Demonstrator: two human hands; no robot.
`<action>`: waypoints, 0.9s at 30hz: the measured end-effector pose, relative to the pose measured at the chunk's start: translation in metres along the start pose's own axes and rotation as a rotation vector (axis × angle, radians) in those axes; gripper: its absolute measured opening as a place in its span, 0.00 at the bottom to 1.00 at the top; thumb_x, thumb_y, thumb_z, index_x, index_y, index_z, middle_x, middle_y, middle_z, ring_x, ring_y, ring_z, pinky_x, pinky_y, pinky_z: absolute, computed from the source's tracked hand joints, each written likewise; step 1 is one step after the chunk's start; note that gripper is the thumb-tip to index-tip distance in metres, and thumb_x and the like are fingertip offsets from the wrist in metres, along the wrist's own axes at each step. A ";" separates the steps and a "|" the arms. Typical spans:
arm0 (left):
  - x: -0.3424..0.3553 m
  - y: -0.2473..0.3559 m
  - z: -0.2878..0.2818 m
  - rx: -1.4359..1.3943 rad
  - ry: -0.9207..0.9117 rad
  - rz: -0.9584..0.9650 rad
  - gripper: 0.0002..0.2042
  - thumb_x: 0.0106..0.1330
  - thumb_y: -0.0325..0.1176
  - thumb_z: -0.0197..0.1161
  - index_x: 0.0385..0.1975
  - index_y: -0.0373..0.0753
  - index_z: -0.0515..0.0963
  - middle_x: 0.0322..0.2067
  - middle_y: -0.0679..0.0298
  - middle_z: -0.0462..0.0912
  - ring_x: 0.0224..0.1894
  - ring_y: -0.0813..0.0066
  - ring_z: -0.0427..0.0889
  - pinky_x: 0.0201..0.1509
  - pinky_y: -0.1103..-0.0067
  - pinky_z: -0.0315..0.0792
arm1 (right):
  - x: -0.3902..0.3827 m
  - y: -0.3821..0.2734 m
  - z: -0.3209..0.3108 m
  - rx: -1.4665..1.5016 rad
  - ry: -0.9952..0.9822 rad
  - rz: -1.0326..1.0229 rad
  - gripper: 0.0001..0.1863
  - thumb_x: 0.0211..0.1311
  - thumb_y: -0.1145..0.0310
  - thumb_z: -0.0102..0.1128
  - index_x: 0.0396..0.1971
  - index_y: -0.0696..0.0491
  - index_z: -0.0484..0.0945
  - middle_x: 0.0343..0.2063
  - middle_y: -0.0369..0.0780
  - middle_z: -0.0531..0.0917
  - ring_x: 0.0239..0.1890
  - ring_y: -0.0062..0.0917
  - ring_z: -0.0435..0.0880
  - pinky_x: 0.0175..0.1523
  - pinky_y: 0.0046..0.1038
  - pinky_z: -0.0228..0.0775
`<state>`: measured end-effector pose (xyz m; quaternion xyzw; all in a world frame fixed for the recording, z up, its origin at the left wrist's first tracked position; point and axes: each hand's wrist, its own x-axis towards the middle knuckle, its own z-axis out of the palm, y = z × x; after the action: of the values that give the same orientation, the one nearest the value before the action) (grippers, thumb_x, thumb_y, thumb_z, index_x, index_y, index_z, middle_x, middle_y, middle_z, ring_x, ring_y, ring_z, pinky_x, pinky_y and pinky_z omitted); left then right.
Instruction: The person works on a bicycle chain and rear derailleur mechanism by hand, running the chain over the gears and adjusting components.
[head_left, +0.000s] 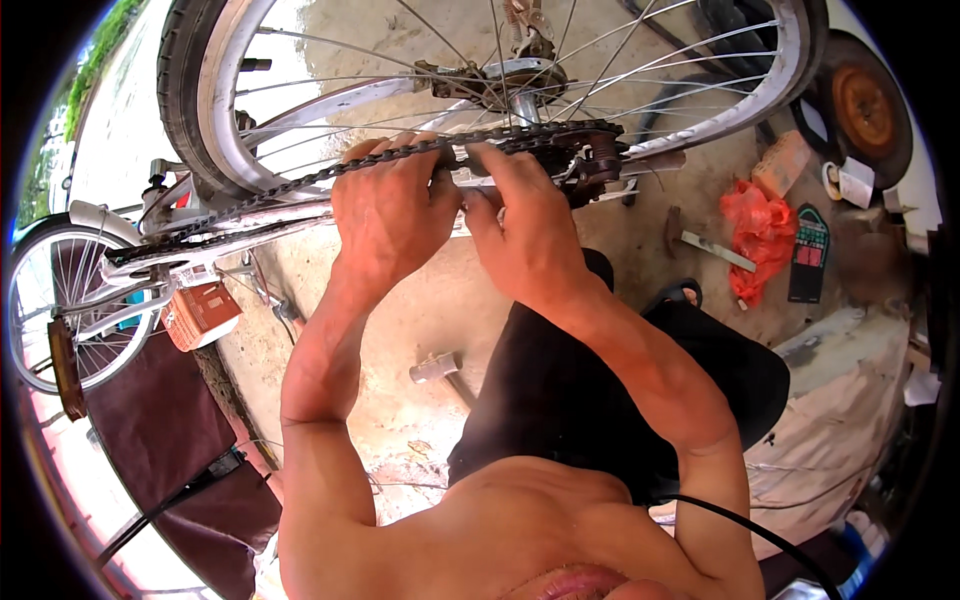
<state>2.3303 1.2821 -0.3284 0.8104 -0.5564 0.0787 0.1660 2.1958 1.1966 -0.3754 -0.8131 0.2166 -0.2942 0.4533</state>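
Observation:
A bicycle lies across the top of the head view, with its spoked wheel [216, 95] facing me. Its dark chain [310, 180] runs from the rear sprockets and derailleur [598, 160] down left to the crank [150, 262]. My left hand [390, 215] is closed on the chain, its fingers curling behind and partly hidden. Close beside it, my right hand [530, 225] pinches the chain just left of the sprockets. The two thumbs nearly meet below the chain. A pedal [67, 370] hangs at the far left.
On the concrete floor lie a hammer [715, 250], a red plastic bag [757, 230], a brick [781, 165] and a dark card [809, 255], right of me. Another hammer [437, 368] lies below my hands. An orange-brown box [203, 312] sits left; a small wheel [862, 105] stands far right.

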 end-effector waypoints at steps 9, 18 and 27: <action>-0.002 -0.002 -0.001 -0.038 0.121 0.089 0.11 0.58 0.29 0.66 0.41 0.38 0.86 0.32 0.57 0.87 0.35 0.53 0.85 0.42 0.66 0.78 | -0.001 0.002 0.005 0.179 0.100 0.041 0.19 0.62 0.75 0.60 0.53 0.63 0.78 0.40 0.53 0.82 0.42 0.49 0.82 0.47 0.41 0.75; -0.030 0.011 -0.029 -0.273 0.156 0.035 0.11 0.56 0.23 0.70 0.40 0.34 0.84 0.34 0.57 0.86 0.37 0.58 0.84 0.42 0.67 0.77 | -0.002 0.003 0.004 0.031 0.060 -0.067 0.21 0.61 0.72 0.61 0.55 0.58 0.77 0.40 0.49 0.81 0.40 0.45 0.83 0.45 0.41 0.77; -0.015 0.000 -0.061 0.094 0.139 0.139 0.21 0.51 0.21 0.75 0.48 0.37 0.84 0.43 0.60 0.85 0.47 0.62 0.82 0.54 0.70 0.72 | -0.005 0.001 0.003 0.096 0.059 0.014 0.21 0.61 0.73 0.58 0.55 0.59 0.78 0.38 0.50 0.81 0.40 0.46 0.82 0.47 0.40 0.75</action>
<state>2.3288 1.3169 -0.2759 0.7692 -0.5943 0.1719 0.1602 2.1940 1.2014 -0.3794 -0.7797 0.2210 -0.3251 0.4873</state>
